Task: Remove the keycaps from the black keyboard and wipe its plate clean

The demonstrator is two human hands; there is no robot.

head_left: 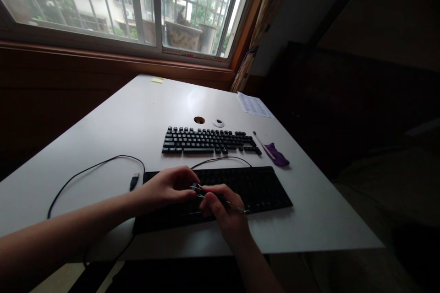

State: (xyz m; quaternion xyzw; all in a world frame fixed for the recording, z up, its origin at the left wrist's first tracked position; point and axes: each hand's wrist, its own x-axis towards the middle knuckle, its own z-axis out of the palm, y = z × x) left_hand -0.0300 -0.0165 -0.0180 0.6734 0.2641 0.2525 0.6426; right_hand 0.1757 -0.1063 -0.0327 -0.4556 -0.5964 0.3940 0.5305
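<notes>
Head view: the left hand (175, 185) is partly curled, thumb and fingertips closed on a small black piece (195, 187), apparently a keycap. The right hand (228, 210) is closed around a wire tool (240, 210), its prongs at the piece. Both work above the dark keyboard base (264, 190). The step in hand appears to be seating or freeing the piece in the wires. The next move likely calls for a steady right grip and a light left pull.

At 12 o'clock from the hands lie rows of black keys (209, 138); at 2 o'clock, a slim stick (264, 145) touching a purple cloth (277, 154); at 9 o'clock, a USB plug (134, 181). The hands and dim light obscure the base's surface; a thin cable (223, 158) arcs beyond it.
</notes>
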